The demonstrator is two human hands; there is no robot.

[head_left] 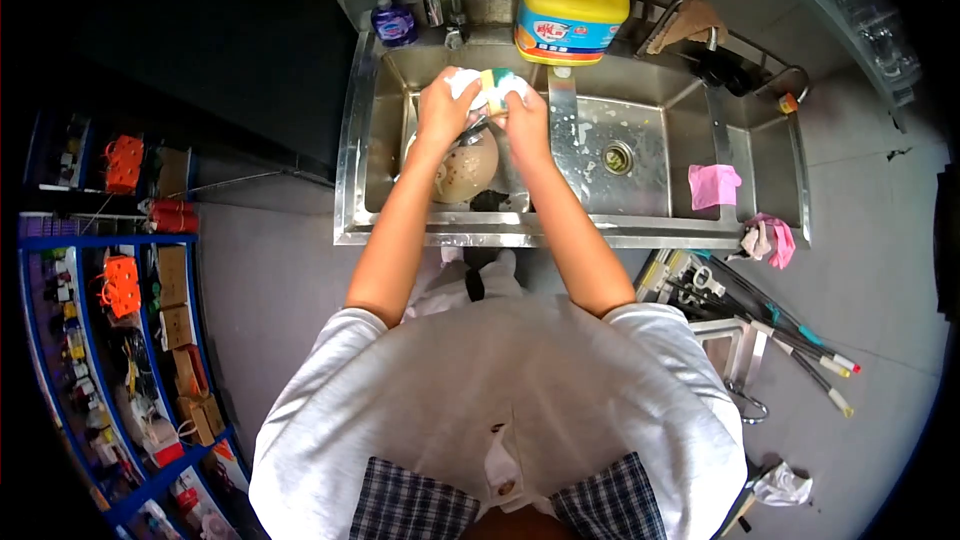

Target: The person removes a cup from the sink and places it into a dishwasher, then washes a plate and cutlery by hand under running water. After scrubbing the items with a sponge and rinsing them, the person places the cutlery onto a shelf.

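Observation:
Over the left basin of the steel sink (640, 238), a yellow-and-green sponge (489, 90) covered in white foam is held between my two hands. My left hand (440, 115) closes on the foamy left side of it. On the other side my right hand (523, 123) grips it with curled fingers. Just under the hands a shiny metal piece (474, 131) shows in part, its kind hidden. Below that, a round bowl-like vessel (466, 172) with brownish, speckled contents sits in the basin, a dark clump (489, 201) beside it.
A faucet (454, 34) rises behind the basin, with a purple soap bottle (393, 24) to its left and a large yellow detergent jug (571, 10) to its right. A pink cloth (713, 186) lies at the right basin. Shelves (130, 240) stand left; mop handles (800, 340) lean right.

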